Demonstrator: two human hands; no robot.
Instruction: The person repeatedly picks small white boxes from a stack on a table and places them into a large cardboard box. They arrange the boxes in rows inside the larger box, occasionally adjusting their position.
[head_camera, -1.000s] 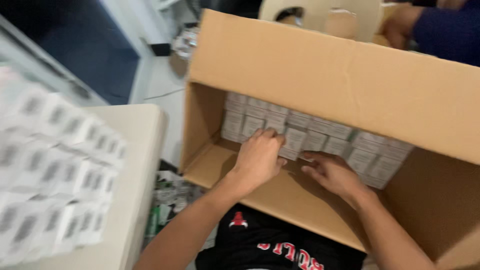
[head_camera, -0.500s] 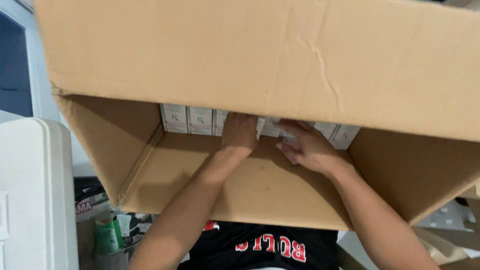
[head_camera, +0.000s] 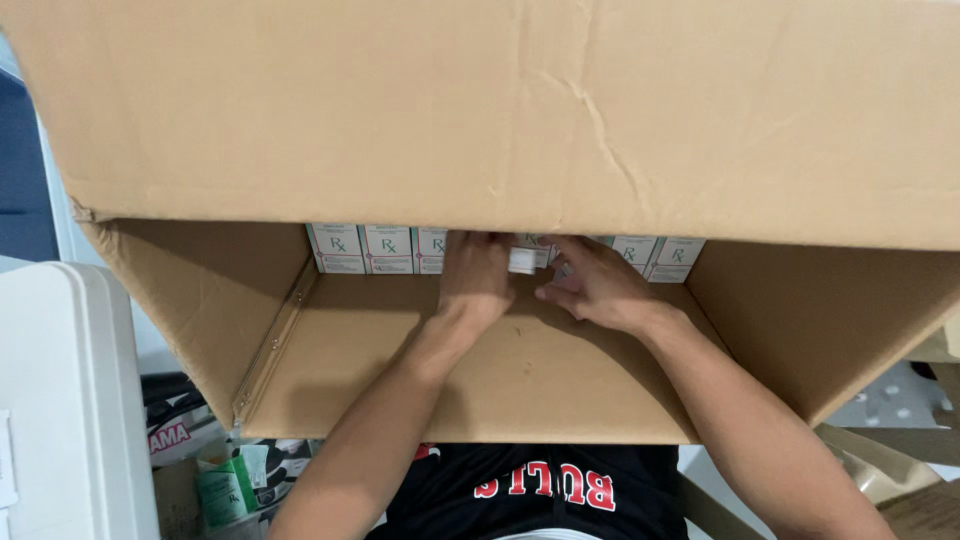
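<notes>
Both hands reach into a large cardboard carton (head_camera: 250, 330) lying on its side, to a row of small white packs (head_camera: 387, 248) lined up along its far wall, partly hidden by the top flap (head_camera: 500, 110). Left hand (head_camera: 476, 275) curls around one pack (head_camera: 522, 260) near the row's middle, gripping it. Right hand (head_camera: 596, 285) lies just beside it on the carton floor, fingers loosely bent and touching the row; no grip is visible.
</notes>
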